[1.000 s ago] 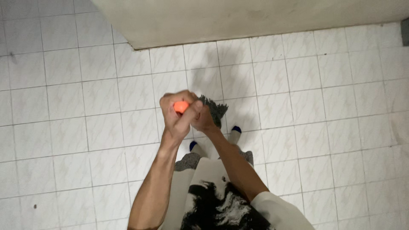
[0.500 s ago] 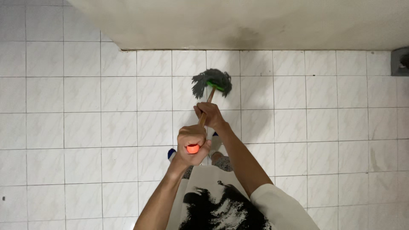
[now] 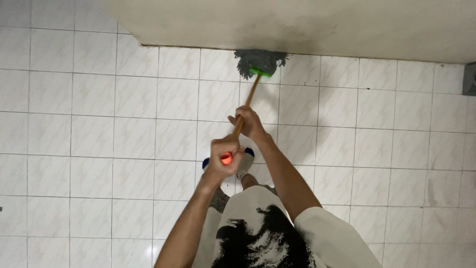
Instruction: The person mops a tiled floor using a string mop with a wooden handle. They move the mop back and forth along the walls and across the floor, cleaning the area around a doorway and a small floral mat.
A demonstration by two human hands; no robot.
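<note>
The left hand (image 3: 224,158) is wrapped tight around the top of the mop handle (image 3: 246,105), fingers curled over its orange end cap (image 3: 226,159). The right hand (image 3: 248,123) is closed round the shaft a little lower, nearer the floor. Both fists are fully shut on the wood, one above the other, with a short gap between them.

The handle is a thin, straight, stiff wooden stick, smooth and likely light; held high and mid-shaft like this it should steer easily, the top hand guiding and the lower one pressing. It runs forward and down to a green clamp (image 3: 261,72) that holds the mop head (image 3: 261,60), a soft bundle of dark grey strands, limp and probably heavier if wet. The head lies splayed on the floor (image 3: 99,124), touching the foot of the pale wall (image 3: 297,25).

The floor is glossy white square tile with faint marbling and thin grey grout, probably slick when damp. Blue-toed socks (image 3: 248,151) show just below the hands.
</note>
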